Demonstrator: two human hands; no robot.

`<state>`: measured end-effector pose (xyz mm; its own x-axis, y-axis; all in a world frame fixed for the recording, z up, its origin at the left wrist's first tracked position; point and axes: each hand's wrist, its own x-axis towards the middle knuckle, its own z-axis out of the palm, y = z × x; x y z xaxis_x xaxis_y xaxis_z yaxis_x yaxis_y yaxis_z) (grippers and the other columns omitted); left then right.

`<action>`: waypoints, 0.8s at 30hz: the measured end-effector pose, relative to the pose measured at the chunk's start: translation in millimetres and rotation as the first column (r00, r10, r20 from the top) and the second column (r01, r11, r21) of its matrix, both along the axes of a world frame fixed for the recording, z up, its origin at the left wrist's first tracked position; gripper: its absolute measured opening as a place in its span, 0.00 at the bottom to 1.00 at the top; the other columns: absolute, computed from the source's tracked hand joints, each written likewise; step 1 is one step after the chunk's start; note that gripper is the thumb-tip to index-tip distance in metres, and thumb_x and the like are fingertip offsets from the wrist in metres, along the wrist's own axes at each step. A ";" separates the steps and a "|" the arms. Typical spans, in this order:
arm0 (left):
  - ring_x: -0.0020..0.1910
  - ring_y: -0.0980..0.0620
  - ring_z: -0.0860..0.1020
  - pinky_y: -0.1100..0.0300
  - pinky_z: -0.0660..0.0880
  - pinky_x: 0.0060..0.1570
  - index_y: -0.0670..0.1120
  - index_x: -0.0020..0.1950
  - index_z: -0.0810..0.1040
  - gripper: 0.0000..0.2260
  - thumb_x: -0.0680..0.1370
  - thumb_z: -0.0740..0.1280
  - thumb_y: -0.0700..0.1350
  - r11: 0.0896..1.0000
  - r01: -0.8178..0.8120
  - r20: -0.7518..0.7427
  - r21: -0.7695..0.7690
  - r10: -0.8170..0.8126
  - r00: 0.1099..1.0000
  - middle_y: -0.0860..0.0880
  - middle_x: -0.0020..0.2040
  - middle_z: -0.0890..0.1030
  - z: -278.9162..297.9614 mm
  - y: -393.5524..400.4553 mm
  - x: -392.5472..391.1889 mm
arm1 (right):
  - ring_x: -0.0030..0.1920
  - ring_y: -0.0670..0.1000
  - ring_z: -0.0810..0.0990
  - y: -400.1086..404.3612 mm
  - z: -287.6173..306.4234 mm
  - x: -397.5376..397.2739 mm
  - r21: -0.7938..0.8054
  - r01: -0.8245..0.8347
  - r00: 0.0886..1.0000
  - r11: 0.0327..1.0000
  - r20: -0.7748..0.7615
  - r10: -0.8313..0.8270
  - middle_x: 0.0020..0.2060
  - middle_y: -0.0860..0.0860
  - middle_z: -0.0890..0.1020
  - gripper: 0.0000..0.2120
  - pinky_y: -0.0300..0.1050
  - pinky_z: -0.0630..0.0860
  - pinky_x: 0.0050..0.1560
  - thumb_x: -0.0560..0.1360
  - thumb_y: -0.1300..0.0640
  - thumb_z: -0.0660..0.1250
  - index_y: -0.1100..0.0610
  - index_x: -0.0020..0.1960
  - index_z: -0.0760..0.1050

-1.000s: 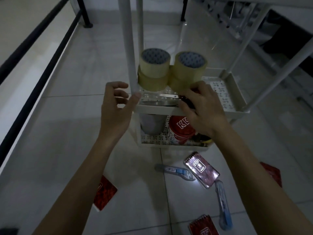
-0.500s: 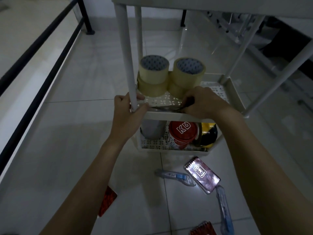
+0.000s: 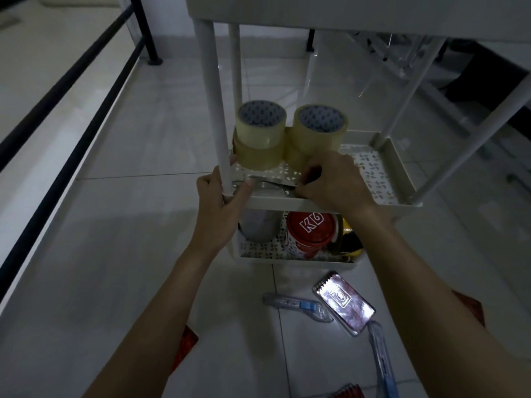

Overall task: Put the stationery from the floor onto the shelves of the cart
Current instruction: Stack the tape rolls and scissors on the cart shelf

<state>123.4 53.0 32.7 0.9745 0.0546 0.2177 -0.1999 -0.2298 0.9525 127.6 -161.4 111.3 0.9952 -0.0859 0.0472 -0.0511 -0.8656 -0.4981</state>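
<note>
The white cart's middle shelf (image 3: 402,173) carries two stacks of clear tape rolls (image 3: 261,130) at its back left. My right hand (image 3: 333,182) grips the dark handle of a pair of scissors (image 3: 273,183) whose metal blades lie along the shelf's front edge, pointing left. My left hand (image 3: 221,202) is wrapped around the cart's front left post, thumb touching the blade tips. On the floor in front lie a shiny spiral notebook (image 3: 343,303), a blue cutter (image 3: 298,305), a second cutter (image 3: 382,363) and red notebooks (image 3: 185,344).
The bottom shelf holds a red tub (image 3: 310,231), a grey cylinder (image 3: 258,228) and a yellow-black item (image 3: 349,242). A black railing (image 3: 57,116) runs along the left. The top shelf (image 3: 344,12) overhangs. Another red notebook (image 3: 471,307) peeks from behind my right arm.
My left hand went from open beside the shelf to closed around the post. My right hand lowered the scissors onto the shelf's front edge. The view moved closer.
</note>
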 end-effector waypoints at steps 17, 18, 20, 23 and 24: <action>0.40 0.52 0.76 0.72 0.74 0.42 0.53 0.80 0.66 0.25 0.84 0.66 0.51 0.998 0.050 0.048 -0.042 -0.048 0.998 0.27 0.52 0.69 -8.7 0.4 4.2 | 0.49 0.54 0.83 9.6 1.9 -11.5 -0.186 0.032 0.994 0.982 0.109 -0.012 0.45 0.50 0.85 0.06 0.52 0.80 0.49 0.75 0.48 0.74 0.50 0.46 0.85; 0.40 0.53 0.77 0.72 0.74 0.42 0.53 0.80 0.66 0.24 0.84 0.66 0.50 0.998 0.051 0.048 -0.043 -0.049 0.998 0.27 0.53 0.69 -8.2 0.1 3.5 | 0.49 0.54 0.83 12.0 3.5 -11.0 -0.181 -0.009 0.992 0.983 0.120 0.031 0.45 0.50 0.86 0.06 0.50 0.80 0.46 0.75 0.48 0.73 0.50 0.47 0.86; 0.46 0.51 0.80 0.71 0.75 0.46 0.54 0.80 0.66 0.25 0.83 0.66 0.53 0.998 0.045 0.046 -0.041 -0.044 0.998 0.27 0.57 0.71 -8.9 0.2 3.4 | 0.48 0.53 0.83 18.4 6.2 -7.5 -0.200 -0.079 0.989 0.976 0.110 0.103 0.46 0.49 0.86 0.06 0.46 0.77 0.43 0.76 0.48 0.73 0.48 0.50 0.86; 0.47 0.48 0.79 0.70 0.75 0.45 0.55 0.79 0.66 0.25 0.82 0.66 0.54 0.998 0.044 0.045 -0.045 -0.041 0.998 0.29 0.55 0.73 -11.0 0.0 4.5 | 0.50 0.53 0.83 26.1 8.4 -1.1 -0.263 -0.117 0.986 0.958 0.085 0.144 0.48 0.49 0.86 0.06 0.43 0.72 0.41 0.78 0.50 0.71 0.47 0.53 0.86; 0.46 0.48 0.79 0.70 0.75 0.45 0.56 0.79 0.66 0.25 0.83 0.66 0.54 0.998 0.048 0.052 -0.047 -0.046 0.998 0.29 0.54 0.73 -11.4 -0.1 4.7 | 0.50 0.54 0.83 27.0 8.6 -0.1 -0.279 -0.121 0.986 0.952 0.078 0.148 0.49 0.50 0.86 0.07 0.44 0.72 0.42 0.78 0.50 0.71 0.47 0.54 0.86</action>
